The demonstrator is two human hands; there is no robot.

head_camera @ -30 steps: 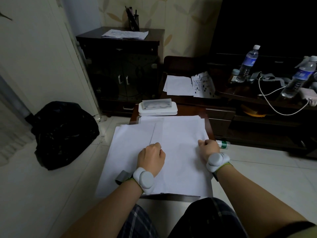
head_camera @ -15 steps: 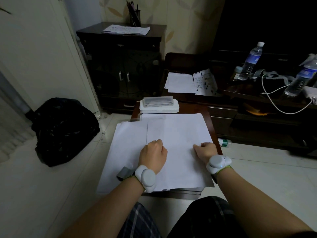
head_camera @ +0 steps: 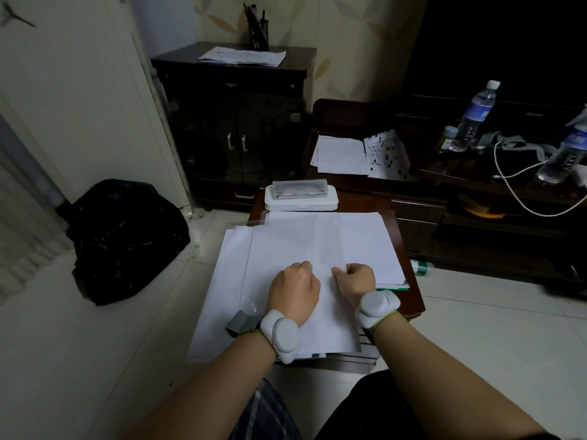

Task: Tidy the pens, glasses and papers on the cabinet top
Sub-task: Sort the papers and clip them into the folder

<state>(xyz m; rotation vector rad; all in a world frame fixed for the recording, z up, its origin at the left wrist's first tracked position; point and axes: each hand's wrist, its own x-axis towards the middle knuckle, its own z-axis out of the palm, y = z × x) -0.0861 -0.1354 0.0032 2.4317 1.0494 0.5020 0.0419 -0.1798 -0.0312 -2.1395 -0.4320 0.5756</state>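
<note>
White papers (head_camera: 317, 249) lie fanned across the tabletop (head_camera: 409, 281), overhanging its left edge. Both fists press them: left hand (head_camera: 293, 292), right hand (head_camera: 357, 281), which has slid in from the right edge.

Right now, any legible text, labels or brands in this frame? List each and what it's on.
None can be read as text.
Blue label on the upright water bottle: too blurred to read.
Label on the tilted bottle at the right edge: blurred.
Sheet with dark marks on the low stand: print too small.
Papers on the dark cabinet: faint writing, illegible.
White papers under the hands: no print visible.
</note>
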